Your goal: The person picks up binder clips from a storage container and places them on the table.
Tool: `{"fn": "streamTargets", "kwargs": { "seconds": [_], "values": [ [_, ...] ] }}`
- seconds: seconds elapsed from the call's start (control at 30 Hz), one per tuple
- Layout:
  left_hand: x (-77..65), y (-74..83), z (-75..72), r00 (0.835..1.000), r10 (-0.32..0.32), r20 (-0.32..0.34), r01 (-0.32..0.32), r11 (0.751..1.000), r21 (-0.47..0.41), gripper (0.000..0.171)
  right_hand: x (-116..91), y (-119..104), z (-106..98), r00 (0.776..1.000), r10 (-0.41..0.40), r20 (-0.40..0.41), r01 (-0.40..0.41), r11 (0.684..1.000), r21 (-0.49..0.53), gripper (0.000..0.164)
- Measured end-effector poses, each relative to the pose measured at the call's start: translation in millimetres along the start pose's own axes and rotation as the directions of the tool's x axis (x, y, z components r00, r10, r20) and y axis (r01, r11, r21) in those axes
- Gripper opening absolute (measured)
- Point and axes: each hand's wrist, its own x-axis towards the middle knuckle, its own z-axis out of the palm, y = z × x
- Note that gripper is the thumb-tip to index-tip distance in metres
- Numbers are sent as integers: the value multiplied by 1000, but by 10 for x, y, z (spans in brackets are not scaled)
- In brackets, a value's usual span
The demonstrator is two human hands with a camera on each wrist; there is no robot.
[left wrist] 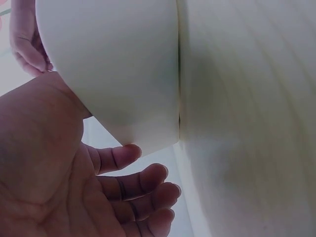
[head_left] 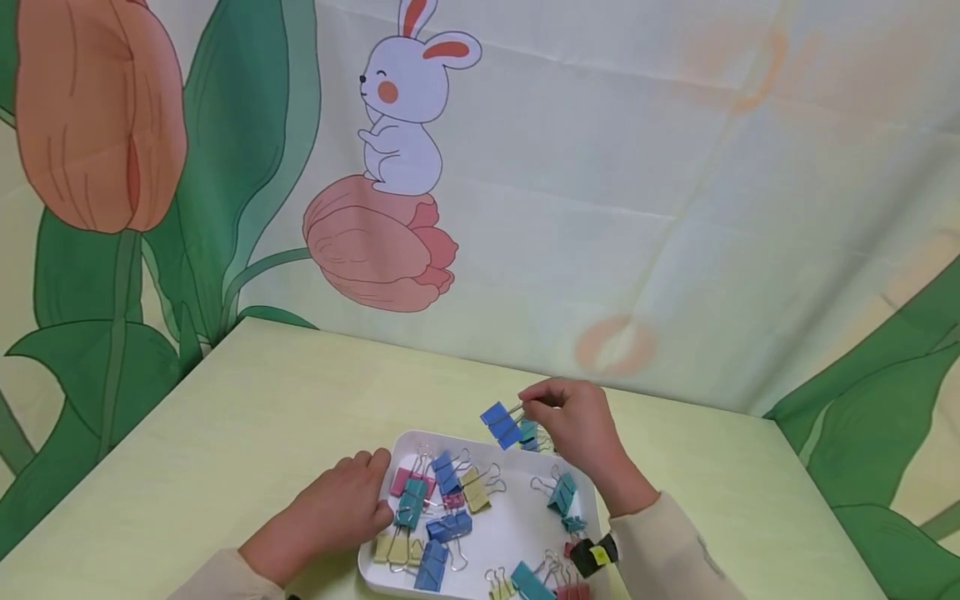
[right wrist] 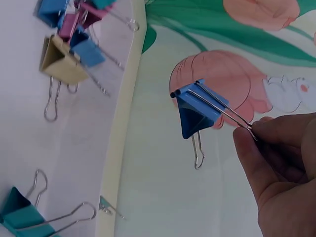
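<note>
My right hand (head_left: pixel 583 423) pinches a blue binder clip (head_left: pixel 501 425) by one wire handle, above the far edge of a white tray (head_left: pixel 517 500). In the right wrist view, the blue clip's other handle hangs down. At the tray's left side, my left hand (head_left: pixel 341 502) grips the wall, its thumb over the rim. The left wrist view shows the fingers loosely bent, one fingertip against the outer wall. Inside the tray lie blue, yellow, pink and teal binder clips, including a yellow clip (head_left: pixel 477 489) and a teal clip (head_left: pixel 410 502).
Beyond the tray's far edge, a teal clip (head_left: pixel 528 433) shows partly behind the right hand. A black clip (head_left: pixel 592 557) with a yellow mark is by the tray's right wall. The pale table (head_left: pixel 247 433) meets a printed curtain (head_left: pixel 540 208) at the back.
</note>
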Motion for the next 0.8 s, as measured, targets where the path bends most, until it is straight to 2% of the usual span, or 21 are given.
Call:
{"fn": "streamTargets", "kwargs": {
  "seconds": [0.23, 0.43, 0.8],
  "values": [
    [-3, -8, -3, 1000, 5, 6, -5, 1000, -8, 39, 199, 200, 71, 1000, 20, 9, -19, 998, -62, 11],
    [1, -23, 7, 1000, 6, 0, -6, 1000, -5, 38, 321, 375, 172, 998, 50, 36, -47, 997, -66, 13],
    [1, -36, 16, 1000, -1, -2, 1, 1000, -9, 38, 471, 513, 369, 994, 68, 87, -59, 993, -100, 12]
  ]
}}
